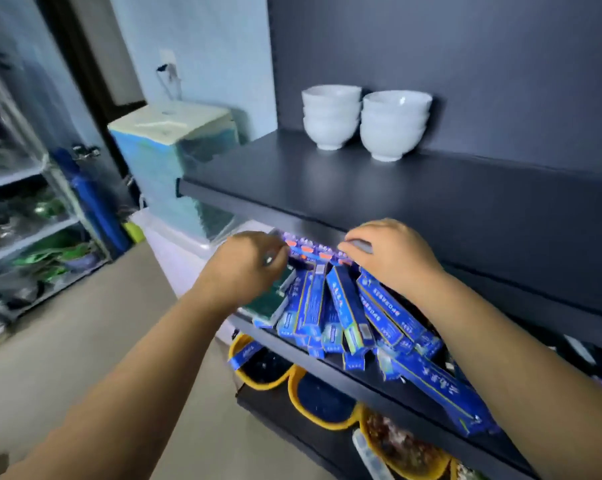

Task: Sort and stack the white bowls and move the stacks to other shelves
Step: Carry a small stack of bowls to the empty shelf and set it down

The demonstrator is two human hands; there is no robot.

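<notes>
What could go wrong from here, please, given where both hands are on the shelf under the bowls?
1. The blue boxes lie in a loose pile that overhangs the shelf edge; the left hand and right hand pressing on them could push some off onto the yellow trays below.
2. The two bowl stacks sit untouched on the upper shelf; a knock against that shelf as the hands withdraw might rattle them.

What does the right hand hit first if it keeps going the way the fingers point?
Likely the row of orange-marked packages just under the upper shelf's edge; the right hand points left along them. Depth is unclear.
</notes>
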